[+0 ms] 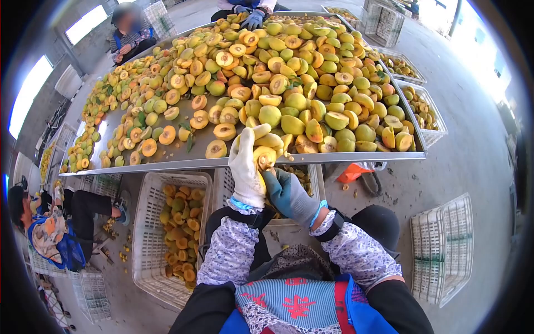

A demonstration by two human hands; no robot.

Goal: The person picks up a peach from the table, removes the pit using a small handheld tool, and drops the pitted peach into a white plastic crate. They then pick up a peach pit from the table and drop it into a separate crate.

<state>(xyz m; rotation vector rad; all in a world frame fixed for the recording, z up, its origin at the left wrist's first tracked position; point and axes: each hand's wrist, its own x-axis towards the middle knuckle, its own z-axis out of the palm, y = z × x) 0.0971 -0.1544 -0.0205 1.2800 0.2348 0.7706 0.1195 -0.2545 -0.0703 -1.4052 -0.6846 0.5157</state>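
Note:
My left hand (pixel 247 170), in a white glove, is closed around an apricot half (pixel 265 158) just in front of the table's near edge. The cut face of that half points toward me, its stone cavity showing. Against its lower edge presses my right hand (pixel 289 193), in a grey and teal glove, with the fingers pinched together. Whatever those fingers hold is hidden. Behind both hands, a heap of whole and halved apricots (pixel 295 101) covers much of the metal table (pixel 183 163).
Below the table stand a white crate (pixel 146 222) of apricot halves and another crate (pixel 318 183) beneath my hands. Nested crates (pixel 442 250) stand at right, filled crates (pixel 439 119) along the table's side. Co-workers sit at left (pixel 55 234), far left (pixel 130 39) and opposite (pixel 253 18).

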